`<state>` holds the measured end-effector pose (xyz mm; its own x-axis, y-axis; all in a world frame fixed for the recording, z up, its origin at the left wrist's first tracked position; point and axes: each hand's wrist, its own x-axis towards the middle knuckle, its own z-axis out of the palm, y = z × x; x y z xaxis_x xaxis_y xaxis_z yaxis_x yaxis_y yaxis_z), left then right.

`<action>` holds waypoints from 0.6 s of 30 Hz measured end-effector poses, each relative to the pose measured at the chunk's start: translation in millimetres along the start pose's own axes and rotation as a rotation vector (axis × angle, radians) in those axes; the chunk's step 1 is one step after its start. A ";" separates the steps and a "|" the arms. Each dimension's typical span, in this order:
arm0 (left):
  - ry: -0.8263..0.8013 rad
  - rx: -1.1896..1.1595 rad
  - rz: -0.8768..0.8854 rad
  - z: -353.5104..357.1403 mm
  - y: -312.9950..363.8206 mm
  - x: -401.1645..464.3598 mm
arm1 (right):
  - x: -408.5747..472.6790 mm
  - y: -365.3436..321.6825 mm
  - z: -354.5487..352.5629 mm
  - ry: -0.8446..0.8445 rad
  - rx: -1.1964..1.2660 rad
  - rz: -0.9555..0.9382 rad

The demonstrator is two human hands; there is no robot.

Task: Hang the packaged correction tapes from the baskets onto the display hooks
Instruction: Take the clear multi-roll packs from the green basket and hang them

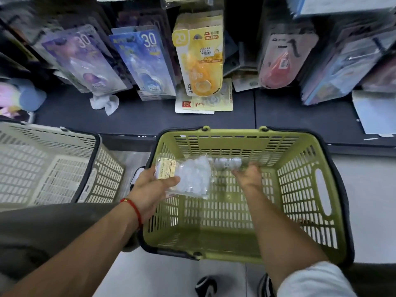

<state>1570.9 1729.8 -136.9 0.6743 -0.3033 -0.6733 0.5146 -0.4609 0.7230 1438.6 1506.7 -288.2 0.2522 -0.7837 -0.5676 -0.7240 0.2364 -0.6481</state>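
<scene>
My left hand (pixel 153 186) grips a clear packet of white correction tapes (pixel 188 175) with a yellow label, held over the left side of the green basket (pixel 300 189). Deeper inside the same basket, my right hand (pixel 249 174) is closed on a second clear packet (pixel 227 162) that lies against the far wall. Above, packaged correction tapes hang in rows on the display hooks: a purple pack (pixel 85 58), a blue pack (pixel 145 61), a yellow pack (pixel 200 56) and a pink-red pack (pixel 280 61).
A beige basket (pixel 53 163) stands to the left of the green one. The dark shelf ledge (pixel 150 118) below the hooks carries loose flat packs (pixel 203 102) and a crumpled white paper (pixel 105 103). My shoes show at the bottom on the pale floor.
</scene>
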 end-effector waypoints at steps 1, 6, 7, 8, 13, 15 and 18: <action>0.015 -0.073 -0.025 1.6 1.2 -1.0 | -0.6 -1.3 4.6 0.035 0.026 -0.002; -0.004 -0.344 -0.052 4.2 11.9 -8.8 | -9.3 2.6 14.2 -0.002 0.053 -0.111; 0.004 -0.392 -0.058 4.0 14.3 -9.6 | -10.2 2.4 12.4 -0.018 0.091 -0.122; -0.005 -0.422 -0.055 3.2 17.0 -11.4 | -10.3 2.3 9.5 -0.054 0.097 -0.143; -0.055 -0.460 -0.081 -2.1 24.0 -22.9 | -15.5 -5.2 -4.5 -0.307 0.186 -0.063; -0.078 -0.489 -0.084 -3.6 24.1 -29.6 | -21.8 2.0 0.0 -0.340 0.099 -0.082; -0.085 -0.527 -0.058 -6.8 21.7 -41.0 | -39.9 3.2 11.2 -0.312 0.020 -0.121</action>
<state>1558.0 1738.0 -92.5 0.6031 -0.3664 -0.7086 0.7605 -0.0040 0.6493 1433.4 1545.2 -273.4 0.5220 -0.5939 -0.6122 -0.6650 0.1660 -0.7281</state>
